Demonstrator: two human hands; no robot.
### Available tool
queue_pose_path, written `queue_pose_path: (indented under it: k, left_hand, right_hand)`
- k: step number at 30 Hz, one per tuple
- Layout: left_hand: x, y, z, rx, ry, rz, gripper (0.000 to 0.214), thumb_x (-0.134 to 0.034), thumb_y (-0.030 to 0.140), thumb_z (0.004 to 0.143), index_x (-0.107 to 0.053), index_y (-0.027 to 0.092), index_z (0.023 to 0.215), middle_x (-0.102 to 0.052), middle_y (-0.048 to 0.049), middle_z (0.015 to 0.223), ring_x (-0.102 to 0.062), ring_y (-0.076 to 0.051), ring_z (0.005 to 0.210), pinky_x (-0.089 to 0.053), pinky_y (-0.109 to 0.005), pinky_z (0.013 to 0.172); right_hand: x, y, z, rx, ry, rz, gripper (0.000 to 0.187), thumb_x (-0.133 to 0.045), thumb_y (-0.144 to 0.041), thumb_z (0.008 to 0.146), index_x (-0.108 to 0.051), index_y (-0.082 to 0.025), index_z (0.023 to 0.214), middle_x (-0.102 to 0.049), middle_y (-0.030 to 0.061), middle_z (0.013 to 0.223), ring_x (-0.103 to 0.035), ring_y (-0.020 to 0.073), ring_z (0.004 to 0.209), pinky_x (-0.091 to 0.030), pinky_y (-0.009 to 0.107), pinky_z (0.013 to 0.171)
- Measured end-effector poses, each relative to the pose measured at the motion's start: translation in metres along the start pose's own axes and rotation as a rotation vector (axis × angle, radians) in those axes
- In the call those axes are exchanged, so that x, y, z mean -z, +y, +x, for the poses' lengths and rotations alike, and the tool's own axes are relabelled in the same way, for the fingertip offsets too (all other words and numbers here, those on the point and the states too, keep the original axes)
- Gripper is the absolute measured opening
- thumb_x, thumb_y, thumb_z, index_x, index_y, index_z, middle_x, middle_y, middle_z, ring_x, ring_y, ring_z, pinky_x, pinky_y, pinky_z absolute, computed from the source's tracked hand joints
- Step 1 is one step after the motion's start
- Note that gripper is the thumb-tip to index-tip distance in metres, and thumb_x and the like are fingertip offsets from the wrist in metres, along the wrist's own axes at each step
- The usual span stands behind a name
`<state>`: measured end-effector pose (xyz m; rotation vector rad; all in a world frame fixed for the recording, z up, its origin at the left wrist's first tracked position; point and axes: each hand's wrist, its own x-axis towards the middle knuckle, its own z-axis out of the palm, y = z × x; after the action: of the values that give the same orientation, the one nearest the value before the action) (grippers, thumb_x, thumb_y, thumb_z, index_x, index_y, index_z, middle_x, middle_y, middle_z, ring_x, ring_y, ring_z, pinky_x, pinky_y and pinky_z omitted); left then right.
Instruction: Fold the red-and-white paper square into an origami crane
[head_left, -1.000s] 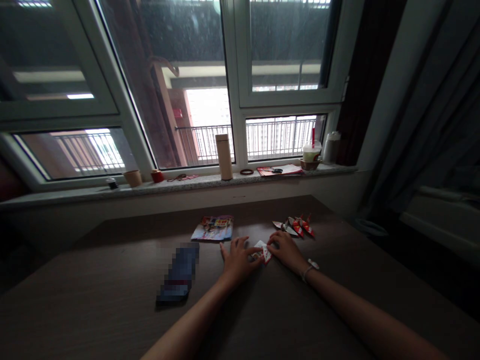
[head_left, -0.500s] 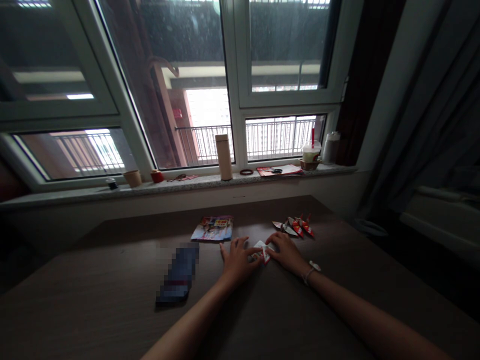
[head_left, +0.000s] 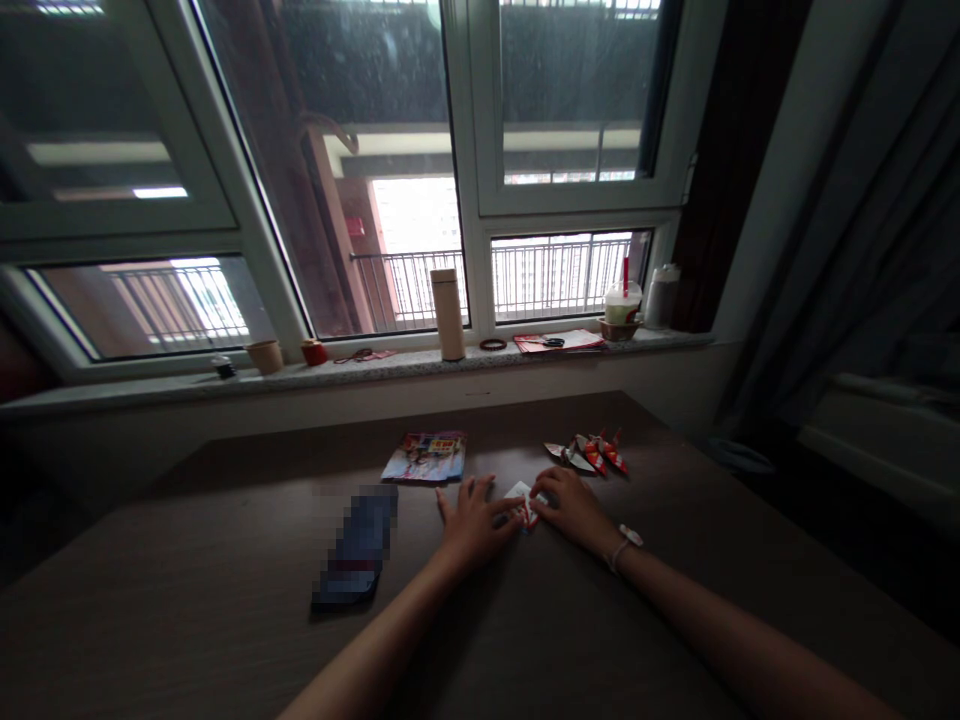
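Note:
A small white-and-red folded paper lies on the dark wooden table between my hands. My left hand rests flat beside it, fingers spread, its fingertips pressing on the paper's left edge. My right hand is curled over the paper's right side, fingers pinched on it. A bracelet sits on my right wrist. Just beyond my right hand lie several finished red-and-white folded paper figures.
A colourful printed sheet stack lies ahead of my left hand and a dark flat object to its left. The windowsill holds a tall beige flask, a drink cup with a straw, small cups and scissors.
Both hands have shifted very slightly on the paper. The paper has stayed in the same spot on the table.

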<state>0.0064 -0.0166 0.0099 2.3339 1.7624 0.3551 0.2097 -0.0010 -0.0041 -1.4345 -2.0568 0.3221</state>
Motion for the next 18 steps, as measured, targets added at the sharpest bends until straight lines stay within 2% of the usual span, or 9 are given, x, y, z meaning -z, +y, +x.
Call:
queue_pose_path:
  k: [5, 12, 18]
  left_hand:
    - [-0.003, -0.001, 0.000, -0.021, 0.024, 0.011, 0.036, -0.052, 0.060, 0.087, -0.060, 0.055, 0.121, -0.038, 0.0009, 0.153, -0.023, -0.038, 0.144, 0.006, -0.078, 0.106]
    - [-0.002, 0.001, 0.000, -0.001, 0.050, -0.029, 0.045, -0.060, 0.055, 0.083, -0.058, 0.049, 0.128, -0.040, -0.0023, 0.151, -0.027, -0.035, 0.142, 0.001, -0.073, 0.111]
    - [-0.001, 0.004, 0.001, 0.029, 0.040, -0.051, 0.034, -0.058, 0.055, 0.084, -0.069, 0.042, 0.114, -0.040, -0.0029, 0.151, -0.028, -0.034, 0.142, 0.000, -0.071, 0.112]
  right_hand:
    - [-0.003, 0.004, 0.000, 0.005, -0.010, 0.016, 0.026, -0.062, -0.036, 0.086, -0.072, -0.029, 0.109, -0.062, 0.0052, 0.116, -0.052, 0.0234, 0.115, -0.036, 0.038, 0.102]
    - [-0.006, 0.003, 0.006, -0.059, 0.011, 0.042, 0.018, -0.064, -0.036, 0.084, -0.075, -0.026, 0.093, -0.064, 0.0046, 0.109, -0.054, 0.0227, 0.111, -0.037, 0.036, 0.099]
    - [-0.007, -0.002, 0.011, -0.147, 0.015, 0.030, 0.012, -0.066, -0.033, 0.081, -0.074, -0.026, 0.086, -0.064, 0.0041, 0.105, -0.053, 0.0236, 0.110, -0.036, 0.036, 0.096]
